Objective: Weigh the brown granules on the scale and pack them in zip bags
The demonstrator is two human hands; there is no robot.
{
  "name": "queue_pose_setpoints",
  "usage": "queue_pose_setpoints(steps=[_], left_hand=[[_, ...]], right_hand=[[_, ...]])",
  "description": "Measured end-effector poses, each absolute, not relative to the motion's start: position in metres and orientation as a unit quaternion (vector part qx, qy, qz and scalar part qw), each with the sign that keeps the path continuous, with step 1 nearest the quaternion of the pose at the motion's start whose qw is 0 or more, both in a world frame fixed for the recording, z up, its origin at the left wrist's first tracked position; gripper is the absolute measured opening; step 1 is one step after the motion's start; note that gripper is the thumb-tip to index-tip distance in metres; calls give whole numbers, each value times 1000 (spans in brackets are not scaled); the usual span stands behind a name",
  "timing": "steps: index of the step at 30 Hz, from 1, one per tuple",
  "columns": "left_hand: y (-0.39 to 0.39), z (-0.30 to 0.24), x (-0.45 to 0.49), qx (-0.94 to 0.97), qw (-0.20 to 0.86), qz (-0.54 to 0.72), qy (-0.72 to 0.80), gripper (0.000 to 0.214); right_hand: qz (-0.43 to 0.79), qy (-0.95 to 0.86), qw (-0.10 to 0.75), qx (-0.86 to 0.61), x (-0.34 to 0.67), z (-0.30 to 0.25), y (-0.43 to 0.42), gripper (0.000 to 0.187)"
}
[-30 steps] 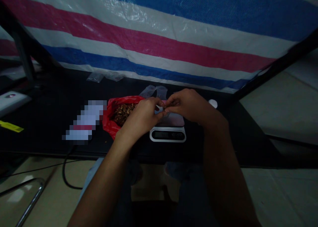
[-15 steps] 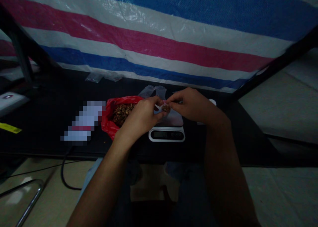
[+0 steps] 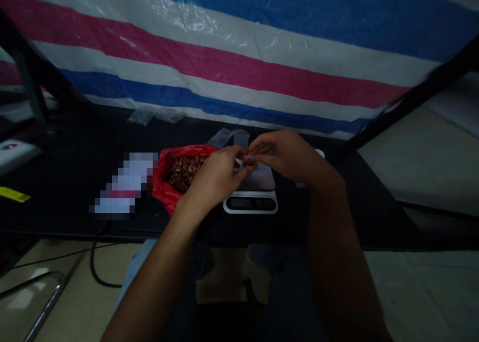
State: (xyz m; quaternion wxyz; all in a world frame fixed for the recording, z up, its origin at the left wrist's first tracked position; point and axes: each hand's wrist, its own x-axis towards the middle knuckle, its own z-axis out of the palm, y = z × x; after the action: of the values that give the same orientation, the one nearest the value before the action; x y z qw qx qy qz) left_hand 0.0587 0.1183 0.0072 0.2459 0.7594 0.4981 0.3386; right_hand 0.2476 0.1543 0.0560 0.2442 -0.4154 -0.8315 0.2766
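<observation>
A digital kitchen scale (image 3: 250,203) with a white front and dark display lies under my hands. Above its plate is a small clear plastic bag (image 3: 250,162) holding a clump of brown dried pieces. My left hand (image 3: 224,170) is closed on the bag's left side, thumb and forefinger curled round it. From the right, my right hand (image 3: 284,152) has its fingertips pressed together at the bag's upper edge, palm partly hidden. Left of the scale stands an open red plastic bag (image 3: 162,187), full of similar brown dried pieces (image 3: 183,171) and partly covered by my left hand.
Clear plastic bags (image 3: 222,136) lie behind the scale, more (image 3: 141,116) farther left. A blurred-out flat item (image 3: 129,182) lies left of the red bag. A yellow strip (image 3: 14,194) and white device (image 3: 17,155) are far left. Striped sheeting (image 3: 224,48) rises behind the black table (image 3: 75,132).
My right hand's fingers have shifted slightly left and up at the bag. The brown clump looks flatter and wider. My left hand is nearly still.
</observation>
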Motion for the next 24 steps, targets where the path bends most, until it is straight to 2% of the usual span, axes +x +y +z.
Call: queue_pose_setpoints(steps=[9,19,24], left_hand=[[120,4,57,752,249,345,504,26],[123,1,56,757,243,348,497,27],[122,2,55,752,250,353,499,31]], right_hand=[[269,-844,234,-401,239,54,152,20],[258,-848,204,-415,237,51,151,34],[257,-849,210,-410,238,52,150,32]])
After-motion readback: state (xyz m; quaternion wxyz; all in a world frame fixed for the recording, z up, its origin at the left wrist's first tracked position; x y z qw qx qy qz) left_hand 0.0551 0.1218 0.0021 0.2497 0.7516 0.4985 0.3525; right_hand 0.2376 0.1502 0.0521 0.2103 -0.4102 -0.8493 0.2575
